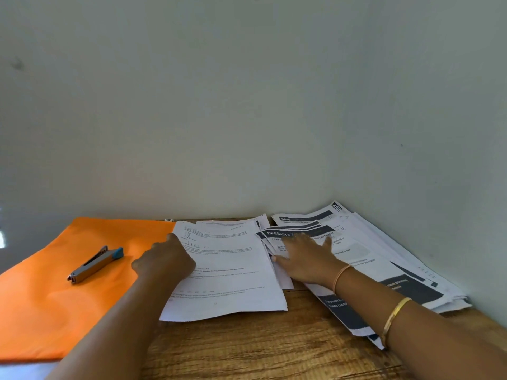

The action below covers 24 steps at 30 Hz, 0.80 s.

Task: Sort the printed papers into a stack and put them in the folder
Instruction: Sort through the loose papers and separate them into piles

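Wood nearest us: the table (pixel 247 346) shows bare grain along its near edge, and both forearms cross it. A bangle (pixel 395 316) sits on the right forearm.

Left side: the orange folder (pixel 55 297) lies flat and closed, running from the near left edge to the far edge. A stapler (pixel 94 264) lies on top of it. We see no sheet in the folder.

Middle: the text sheets (pixel 233 270) form a loose pile, corners fanned, with the left edge lapping onto the folder. The left hand (pixel 164 259) rests on that edge, knuckles up and fingers curled. We cannot tell whether it pinches a sheet or only leans on it.

Right side: the banded sheets (pixel 384 264) have dark headers and are spread in a skewed heap from the near right toward the far right corner. The right hand (pixel 304 256) lies flat on them, fingers spread and pressing, the thumb at their left edge where the two piles meet.

Far: a plain wall (pixel 247 105) stands behind the far edge.

Our reading is an early stage. The papers are in two rough groups, neither squared. Left to do: merge them, square the edges, move the stapler, open the folder and put the stack in.
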Tool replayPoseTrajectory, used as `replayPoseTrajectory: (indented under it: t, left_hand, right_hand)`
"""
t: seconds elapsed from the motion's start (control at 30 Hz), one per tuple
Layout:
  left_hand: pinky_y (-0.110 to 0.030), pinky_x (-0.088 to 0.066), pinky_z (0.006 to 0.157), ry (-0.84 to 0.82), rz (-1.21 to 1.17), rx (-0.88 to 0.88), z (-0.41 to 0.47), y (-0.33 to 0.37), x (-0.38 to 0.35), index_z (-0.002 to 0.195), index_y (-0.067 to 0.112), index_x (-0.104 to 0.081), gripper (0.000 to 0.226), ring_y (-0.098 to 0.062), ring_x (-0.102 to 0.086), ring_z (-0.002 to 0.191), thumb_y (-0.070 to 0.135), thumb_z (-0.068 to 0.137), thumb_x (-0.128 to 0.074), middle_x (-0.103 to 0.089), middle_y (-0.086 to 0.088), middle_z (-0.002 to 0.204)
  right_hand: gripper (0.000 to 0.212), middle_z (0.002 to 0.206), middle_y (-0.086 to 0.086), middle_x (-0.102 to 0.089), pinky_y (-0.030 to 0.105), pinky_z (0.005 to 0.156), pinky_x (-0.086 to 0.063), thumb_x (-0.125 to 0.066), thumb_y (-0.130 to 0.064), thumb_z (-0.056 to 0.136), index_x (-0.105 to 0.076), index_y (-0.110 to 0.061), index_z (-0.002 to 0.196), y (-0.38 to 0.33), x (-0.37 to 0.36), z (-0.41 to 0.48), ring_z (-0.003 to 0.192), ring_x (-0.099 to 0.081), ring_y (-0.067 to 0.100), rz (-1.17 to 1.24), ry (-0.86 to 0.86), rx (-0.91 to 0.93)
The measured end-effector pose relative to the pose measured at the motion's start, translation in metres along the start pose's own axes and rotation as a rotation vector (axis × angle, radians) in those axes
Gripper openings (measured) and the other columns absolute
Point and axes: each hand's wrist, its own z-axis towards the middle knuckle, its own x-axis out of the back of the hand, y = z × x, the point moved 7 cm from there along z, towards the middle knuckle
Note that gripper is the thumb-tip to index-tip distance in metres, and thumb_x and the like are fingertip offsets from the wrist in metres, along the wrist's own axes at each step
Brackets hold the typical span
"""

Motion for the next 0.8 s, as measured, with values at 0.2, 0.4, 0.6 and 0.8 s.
replayPoseTrajectory:
  t: [0.2, 0.4, 0.6, 0.8]
  left_hand:
    - [-0.038, -0.038, 0.092, 0.024, 0.033, 0.017, -0.003, -0.002, 0.003, 0.132, 0.018, -0.033, 0.053, -0.028, -0.041, 0.122, 0.041, 0.089, -0.053, -0.053, -0.006, 0.122]
    - [-0.035, -0.045, 0.081, 0.045, -0.122, 0.028, 0.005, -0.004, 0.005, 0.122, 0.009, -0.038, 0.033, -0.027, -0.053, 0.103, 0.016, 0.091, -0.046, -0.055, -0.007, 0.100]
    - [-0.031, -0.036, 0.059, 0.121, -0.244, -0.021, 0.011, -0.006, 0.016, 0.112, 0.006, -0.045, 0.020, -0.025, -0.051, 0.084, 0.013, 0.093, -0.043, -0.052, -0.010, 0.098]
    - [-0.029, -0.029, 0.051, 0.246, -0.364, -0.057, 0.010, -0.009, 0.028, 0.101, 0.009, -0.042, 0.009, -0.025, -0.049, 0.081, 0.017, 0.097, -0.042, -0.053, -0.013, 0.103]
  right_hand:
    - [0.058, 0.134, 0.009, -0.050, 0.073, 0.096, 0.020, -0.024, -0.057, 0.097, -0.045, -0.016, 0.132, -0.054, -0.009, -0.012, 0.140, -0.025, 0.026, -0.108, -0.175, 0.164]
    - [0.075, 0.153, 0.012, -0.030, 0.071, 0.094, 0.025, -0.016, -0.067, 0.093, -0.008, -0.022, 0.152, -0.058, -0.014, -0.012, 0.147, -0.011, 0.028, -0.067, -0.195, 0.128]
    - [0.077, 0.156, 0.008, -0.026, 0.071, 0.094, 0.025, -0.013, -0.070, 0.091, -0.007, -0.023, 0.152, -0.034, -0.016, -0.004, 0.147, -0.007, 0.026, -0.020, -0.212, 0.046]
    - [0.071, 0.149, 0.005, -0.039, 0.066, 0.105, 0.017, -0.021, -0.064, 0.095, -0.019, -0.020, 0.150, -0.032, -0.002, 0.007, 0.143, -0.025, 0.024, 0.124, -0.091, 0.049]
